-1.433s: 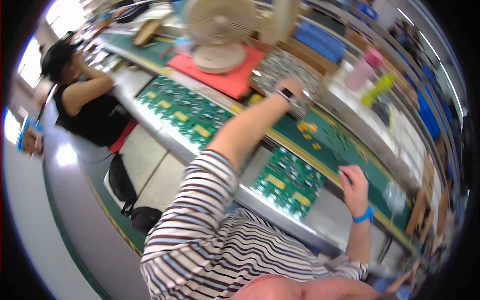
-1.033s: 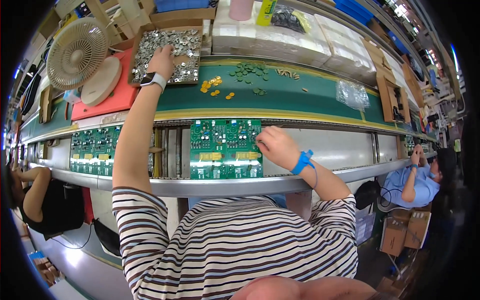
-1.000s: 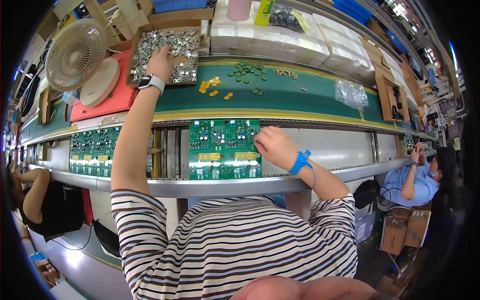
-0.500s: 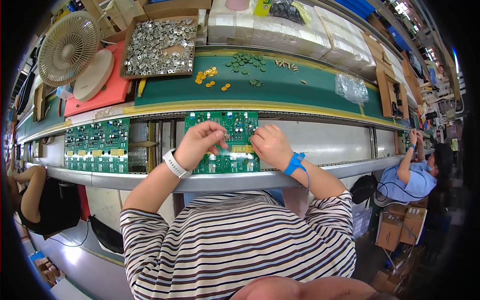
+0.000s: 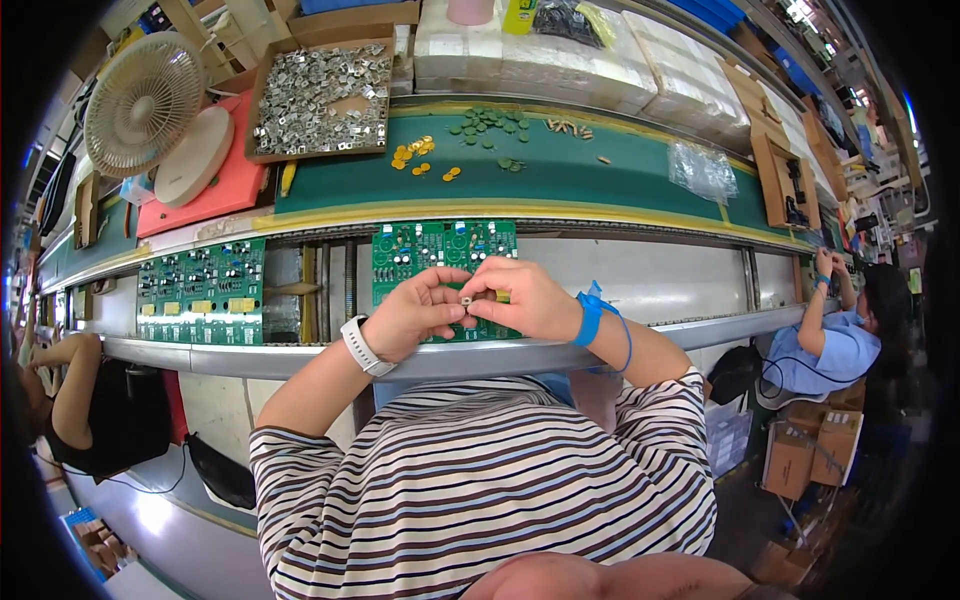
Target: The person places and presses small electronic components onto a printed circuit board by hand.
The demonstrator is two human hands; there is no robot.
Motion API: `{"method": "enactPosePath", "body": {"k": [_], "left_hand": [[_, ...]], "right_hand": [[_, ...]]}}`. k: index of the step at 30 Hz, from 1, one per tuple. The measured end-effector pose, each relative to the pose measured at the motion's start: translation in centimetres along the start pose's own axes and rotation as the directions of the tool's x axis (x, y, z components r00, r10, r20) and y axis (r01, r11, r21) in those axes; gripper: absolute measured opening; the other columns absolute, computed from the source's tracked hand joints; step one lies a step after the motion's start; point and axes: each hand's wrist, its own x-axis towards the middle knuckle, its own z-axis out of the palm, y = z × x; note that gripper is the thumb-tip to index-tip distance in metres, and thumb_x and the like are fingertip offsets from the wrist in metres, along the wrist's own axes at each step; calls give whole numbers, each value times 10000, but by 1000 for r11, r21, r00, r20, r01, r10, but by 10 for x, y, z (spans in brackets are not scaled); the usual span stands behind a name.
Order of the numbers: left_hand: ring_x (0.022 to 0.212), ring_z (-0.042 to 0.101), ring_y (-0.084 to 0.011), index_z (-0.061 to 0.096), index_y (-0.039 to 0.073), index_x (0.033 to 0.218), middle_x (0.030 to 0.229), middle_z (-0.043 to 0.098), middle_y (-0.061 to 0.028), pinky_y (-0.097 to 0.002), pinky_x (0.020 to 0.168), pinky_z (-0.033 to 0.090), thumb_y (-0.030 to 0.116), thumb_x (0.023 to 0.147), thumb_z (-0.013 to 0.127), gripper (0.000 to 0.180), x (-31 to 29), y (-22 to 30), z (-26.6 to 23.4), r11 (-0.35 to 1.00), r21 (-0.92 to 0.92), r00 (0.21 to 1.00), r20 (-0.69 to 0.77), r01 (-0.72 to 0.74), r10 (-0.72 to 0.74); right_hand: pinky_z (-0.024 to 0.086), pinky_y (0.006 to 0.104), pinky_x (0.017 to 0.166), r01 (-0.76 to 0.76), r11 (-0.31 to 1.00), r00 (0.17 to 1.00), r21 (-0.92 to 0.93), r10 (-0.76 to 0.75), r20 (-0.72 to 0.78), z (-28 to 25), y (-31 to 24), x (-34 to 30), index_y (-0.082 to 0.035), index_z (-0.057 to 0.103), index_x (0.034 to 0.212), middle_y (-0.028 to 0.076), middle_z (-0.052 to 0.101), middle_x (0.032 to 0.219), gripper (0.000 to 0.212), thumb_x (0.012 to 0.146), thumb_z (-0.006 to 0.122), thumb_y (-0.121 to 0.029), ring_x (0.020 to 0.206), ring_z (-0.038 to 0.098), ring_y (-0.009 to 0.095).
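Both left hand [image 5: 405, 316] and right hand [image 5: 538, 300] pinch a small, pale, metallic-looking piece [image 5: 466, 301] over a green rectangular circuit board [image 5: 404, 262]; a loose pinch could drop it.

The shirt [image 5: 480, 480] is striped in white, dark brown and light blue. The watch strap [image 5: 359, 345] is white, the wristband [image 5: 591, 320] bright blue. The small piece [image 5: 467, 301] looks pale. Circuit boards [image 5: 399, 262] are green, the mat [image 5: 345, 195] darker green with yellow edging, the discs [image 5: 404, 154] golden yellow, the fan [image 5: 145, 105] cream, the slab [image 5: 165, 215] coral red.
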Motion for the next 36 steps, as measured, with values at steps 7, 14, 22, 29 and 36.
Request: {"method": "enactPosePath", "body": {"k": [7,14,22,29,36], "left_hand": [[879,630,-149,485,6,1137,1008,600,-78,-214,685,495,-4,834,587,320,-29,-6,-12,978,208,992,-113,-25,49],[862,639,-156,596,-58,956,973,607,-78,-248,749,511,1,818,619,152,-57,-11,-39,858,452,884,-263,-241,387],[750,619,-261,637,20,899,863,616,-123,-309,661,515,12,764,628,136,-70,-12,-37,244,949,781,3,-198,625],[750,599,-288,610,42,842,842,602,-106,-351,647,501,30,732,641,115,-65,-30,-41,159,976,771,16,-152,637],[767,566,-276,628,45,796,804,582,-90,-356,676,474,36,683,662,119,-60,-25,-44,-26,982,771,162,-185,615]], "right_hand": [[464,240,735,-256,927,964,272,265,6,12,-1,19,-25,627,910,68,603,834,132,782,639,-53,786,591,139],[427,371,653,196,843,963,-501,-262,-64,46,30,42,-75,637,844,51,539,736,128,724,656,-114,693,548,240],[389,340,636,245,632,929,-735,-371,-9,51,36,42,-82,625,796,23,502,712,117,687,665,-94,674,516,192],[400,336,648,271,482,906,-834,-419,52,55,31,39,-57,614,852,39,488,701,172,688,657,-90,670,504,195],[406,361,668,233,605,952,-761,-302,52,36,9,62,-58,596,874,54,524,732,205,697,663,-135,705,527,229]]}}
